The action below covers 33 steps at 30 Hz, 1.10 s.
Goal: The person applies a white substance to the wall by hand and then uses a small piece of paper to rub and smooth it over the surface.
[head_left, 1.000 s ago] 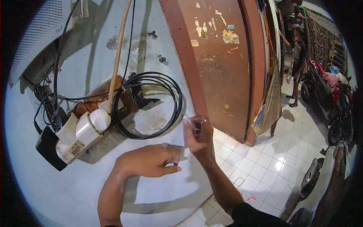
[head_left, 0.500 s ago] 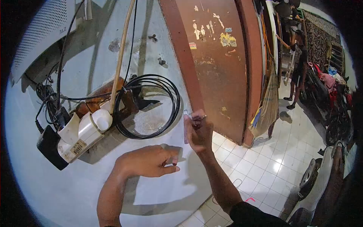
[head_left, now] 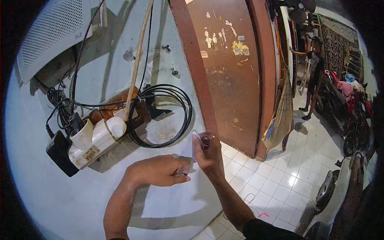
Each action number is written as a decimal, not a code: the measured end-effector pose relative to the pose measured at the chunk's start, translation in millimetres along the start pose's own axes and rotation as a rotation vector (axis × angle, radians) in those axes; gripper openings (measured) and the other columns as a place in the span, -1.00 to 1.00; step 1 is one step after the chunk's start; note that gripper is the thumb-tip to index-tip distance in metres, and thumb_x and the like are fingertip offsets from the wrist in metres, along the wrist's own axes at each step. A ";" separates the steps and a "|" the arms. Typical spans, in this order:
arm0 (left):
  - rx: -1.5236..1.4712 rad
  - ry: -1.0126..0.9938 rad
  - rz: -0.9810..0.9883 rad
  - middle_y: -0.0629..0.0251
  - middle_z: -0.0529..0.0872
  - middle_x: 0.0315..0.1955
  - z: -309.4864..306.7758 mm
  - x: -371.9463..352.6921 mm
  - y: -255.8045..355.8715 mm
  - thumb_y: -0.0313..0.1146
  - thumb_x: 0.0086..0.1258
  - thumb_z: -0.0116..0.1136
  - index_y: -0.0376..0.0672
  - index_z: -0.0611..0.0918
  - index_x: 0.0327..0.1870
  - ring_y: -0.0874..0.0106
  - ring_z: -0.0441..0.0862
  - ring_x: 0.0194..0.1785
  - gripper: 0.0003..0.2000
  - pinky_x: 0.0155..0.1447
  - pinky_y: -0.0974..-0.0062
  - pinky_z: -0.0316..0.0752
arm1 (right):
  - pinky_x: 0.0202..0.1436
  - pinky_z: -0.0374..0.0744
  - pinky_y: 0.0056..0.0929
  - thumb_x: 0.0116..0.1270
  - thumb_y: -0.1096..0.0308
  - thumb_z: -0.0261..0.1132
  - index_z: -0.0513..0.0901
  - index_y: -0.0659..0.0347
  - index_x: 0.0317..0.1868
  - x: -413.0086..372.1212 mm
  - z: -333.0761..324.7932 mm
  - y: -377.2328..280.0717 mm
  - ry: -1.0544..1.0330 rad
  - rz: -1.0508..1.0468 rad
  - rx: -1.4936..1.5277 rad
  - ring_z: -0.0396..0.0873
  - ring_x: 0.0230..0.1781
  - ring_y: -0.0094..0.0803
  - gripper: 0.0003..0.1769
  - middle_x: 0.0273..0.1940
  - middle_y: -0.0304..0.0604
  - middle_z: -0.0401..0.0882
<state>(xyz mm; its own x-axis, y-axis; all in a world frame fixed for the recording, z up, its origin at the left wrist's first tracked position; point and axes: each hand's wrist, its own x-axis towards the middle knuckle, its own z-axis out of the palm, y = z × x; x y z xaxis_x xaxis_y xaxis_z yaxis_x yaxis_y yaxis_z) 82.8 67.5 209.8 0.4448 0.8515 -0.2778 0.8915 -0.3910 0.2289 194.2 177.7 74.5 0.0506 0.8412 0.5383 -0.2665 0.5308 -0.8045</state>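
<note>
Bringing my right hand (head_left: 209, 154) down, I now have it just beside the fingertips of my left hand (head_left: 156, 172); a moment ago it was raised higher, with a clear gap between the two. My right hand is clenched around a small clear piece (head_left: 194, 147), which stands up out of my fist, with something dark and shiny pinched at the top that is too small to make out. My left hand is pinched shut on a small reddish bit (head_left: 185, 171), thumb against fingers, right under the clear piece. The two things are close to touching, though I cannot tell whether they meet. Both hands hover before the pale wall (head_left: 168, 208). Up and to the left of my left hand hangs a white power strip (head_left: 94, 146), and a coil of black cable (head_left: 185, 112) hangs above both hands. The brown door (head_left: 232, 80) stands above my right hand.
</note>
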 end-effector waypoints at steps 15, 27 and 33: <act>-0.039 -0.021 -0.024 0.06 0.64 -0.25 -1.6 -1.4 1.9 -0.09 0.45 0.17 -0.21 0.56 -0.07 0.16 0.63 -0.21 -0.67 -0.10 0.23 0.51 | -0.52 0.44 -0.39 0.27 0.44 0.39 0.50 0.28 -0.29 -20.9 -0.4 1.8 0.069 -0.218 -0.034 0.47 -0.61 -0.46 -0.80 -0.64 -0.16 0.41; -0.058 -0.028 0.001 0.07 0.63 -0.32 0.7 1.3 -4.4 -0.14 0.46 0.16 -0.22 0.55 -0.05 0.23 0.62 -0.26 -0.69 -0.13 0.27 0.50 | -0.54 0.43 -0.36 0.33 0.37 0.35 0.46 0.29 -0.32 -23.1 -0.2 -1.2 0.034 -0.184 -0.057 0.53 -0.60 -0.35 -0.77 -0.57 -0.04 0.51; -0.056 0.042 0.094 0.05 0.62 -0.36 6.2 1.6 -5.5 -0.14 0.45 0.16 -0.23 0.54 -0.12 0.16 0.60 -0.31 -0.70 -0.18 0.23 0.47 | -0.55 0.43 -0.32 0.38 0.34 0.32 0.46 0.27 -0.34 21.4 -8.8 -13.0 -0.026 -0.132 -0.093 0.51 -0.66 -0.37 -0.76 -0.64 -0.10 0.48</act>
<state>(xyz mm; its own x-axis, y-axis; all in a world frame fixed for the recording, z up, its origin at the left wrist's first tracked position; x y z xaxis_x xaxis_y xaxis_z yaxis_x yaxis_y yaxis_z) 79.1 68.8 202.4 0.5212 0.8264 -0.2132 0.8391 -0.4508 0.3044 207.3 189.7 94.3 0.0540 0.7615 0.6459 -0.1688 0.6445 -0.7457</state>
